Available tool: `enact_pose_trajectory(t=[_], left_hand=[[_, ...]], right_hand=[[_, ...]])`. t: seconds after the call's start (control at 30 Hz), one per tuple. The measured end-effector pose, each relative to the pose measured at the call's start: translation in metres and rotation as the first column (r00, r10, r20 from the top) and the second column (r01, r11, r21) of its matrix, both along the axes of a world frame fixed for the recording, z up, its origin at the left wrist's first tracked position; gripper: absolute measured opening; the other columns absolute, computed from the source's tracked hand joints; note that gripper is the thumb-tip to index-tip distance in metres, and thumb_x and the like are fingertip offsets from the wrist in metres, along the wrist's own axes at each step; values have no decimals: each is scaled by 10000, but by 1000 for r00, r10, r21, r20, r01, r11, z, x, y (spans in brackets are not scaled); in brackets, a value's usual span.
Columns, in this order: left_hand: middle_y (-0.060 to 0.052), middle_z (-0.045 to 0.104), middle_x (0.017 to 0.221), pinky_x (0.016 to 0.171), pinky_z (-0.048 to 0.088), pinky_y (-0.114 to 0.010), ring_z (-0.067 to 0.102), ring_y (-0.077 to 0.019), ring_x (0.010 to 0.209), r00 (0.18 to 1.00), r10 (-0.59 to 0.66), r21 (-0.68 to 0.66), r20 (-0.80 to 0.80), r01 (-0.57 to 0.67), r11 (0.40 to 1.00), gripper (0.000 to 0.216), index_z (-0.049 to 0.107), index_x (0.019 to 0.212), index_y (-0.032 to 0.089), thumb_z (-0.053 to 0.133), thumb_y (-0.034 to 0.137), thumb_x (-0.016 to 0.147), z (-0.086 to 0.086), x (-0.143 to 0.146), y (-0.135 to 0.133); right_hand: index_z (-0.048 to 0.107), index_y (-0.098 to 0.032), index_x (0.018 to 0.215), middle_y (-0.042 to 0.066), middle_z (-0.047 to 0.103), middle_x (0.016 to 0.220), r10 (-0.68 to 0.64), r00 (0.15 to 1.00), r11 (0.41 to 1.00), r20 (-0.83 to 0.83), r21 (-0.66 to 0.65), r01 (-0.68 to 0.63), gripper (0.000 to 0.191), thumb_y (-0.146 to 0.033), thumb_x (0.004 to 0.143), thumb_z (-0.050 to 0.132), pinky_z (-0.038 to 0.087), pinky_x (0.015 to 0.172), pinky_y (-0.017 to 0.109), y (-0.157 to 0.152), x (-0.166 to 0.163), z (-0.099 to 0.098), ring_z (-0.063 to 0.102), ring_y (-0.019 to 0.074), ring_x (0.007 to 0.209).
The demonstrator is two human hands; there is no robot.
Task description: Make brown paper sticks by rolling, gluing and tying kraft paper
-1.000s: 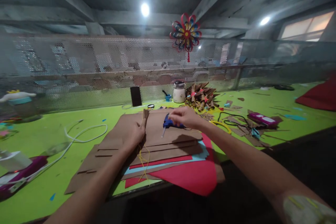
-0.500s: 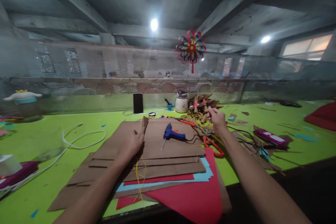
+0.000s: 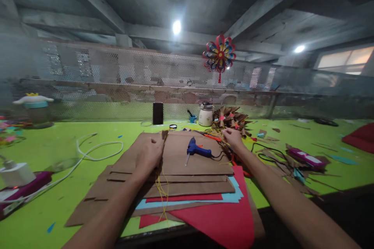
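My left hand is closed around a brown paper roll with a frayed top, and yellow strings hang down below it. Under that hand lies a stack of brown paper sheets. My right hand has its fingers pinched together in front of a heap of brown paper pieces; what it holds, if anything, is too small to make out. Between my hands, a blue glue gun rests on the sheets. Scissors with orange handles lie near my right hand, partly hidden.
Red paper sticks out under the stack at the front. A white jar and a dark upright panel stand at the back. Purple power strips lie at both sides. A white cable loops on the left.
My right hand has come left and slightly down, away from the heap. My left hand keeps the paper roll. The view has shifted slightly.
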State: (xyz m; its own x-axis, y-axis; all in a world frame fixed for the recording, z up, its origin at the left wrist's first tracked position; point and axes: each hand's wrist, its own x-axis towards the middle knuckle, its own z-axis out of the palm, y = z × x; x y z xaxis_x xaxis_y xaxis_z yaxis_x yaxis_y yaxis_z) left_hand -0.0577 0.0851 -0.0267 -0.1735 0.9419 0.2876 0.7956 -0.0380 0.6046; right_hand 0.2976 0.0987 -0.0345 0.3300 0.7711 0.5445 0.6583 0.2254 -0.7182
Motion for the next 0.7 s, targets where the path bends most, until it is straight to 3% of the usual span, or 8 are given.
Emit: enact_pose_trajectory(t=[0.17,0.3,0.4,0.57,0.7], left_hand=[[-111,619,885,577,360,-304,591,-261,763,1000,12,117,-27,-9,993,370,476,992,193,425,496,787,4,1,-8],[-80,609,862,577,369,-278,587,-228,785,1000,-27,185,14,24,982,314,487,972,182,443,431,785,9,1,-14],[-64,600,835,595,383,-271,583,-212,785,999,-39,215,22,33,976,272,498,957,182,444,391,790,10,0,-16],[-55,593,854,636,402,-267,570,-192,799,996,-88,280,22,79,957,245,518,960,183,457,350,792,10,3,-16],[-54,592,869,667,418,-263,564,-173,785,985,-168,329,41,145,933,218,548,911,174,450,334,798,6,6,-11]], right_hand=[[655,-152,794,66,666,815,174,940,968,292,-224,-110,136,-267,754,593,445,708,261,30,-35,8,598,173,788],[579,-151,1029,78,584,1064,276,889,925,365,-351,-144,241,-308,854,528,471,801,354,47,-59,3,570,174,921],[545,-169,1097,83,548,1127,284,905,913,317,-377,-155,268,-306,870,506,479,805,356,56,-58,11,560,179,954],[549,-133,1103,51,551,1125,178,980,936,93,-322,-140,321,-326,847,533,492,771,375,67,-29,69,562,225,947],[513,-148,1136,80,548,1118,59,986,973,-158,-210,-92,313,-310,868,508,491,778,385,66,-6,123,568,184,934]])
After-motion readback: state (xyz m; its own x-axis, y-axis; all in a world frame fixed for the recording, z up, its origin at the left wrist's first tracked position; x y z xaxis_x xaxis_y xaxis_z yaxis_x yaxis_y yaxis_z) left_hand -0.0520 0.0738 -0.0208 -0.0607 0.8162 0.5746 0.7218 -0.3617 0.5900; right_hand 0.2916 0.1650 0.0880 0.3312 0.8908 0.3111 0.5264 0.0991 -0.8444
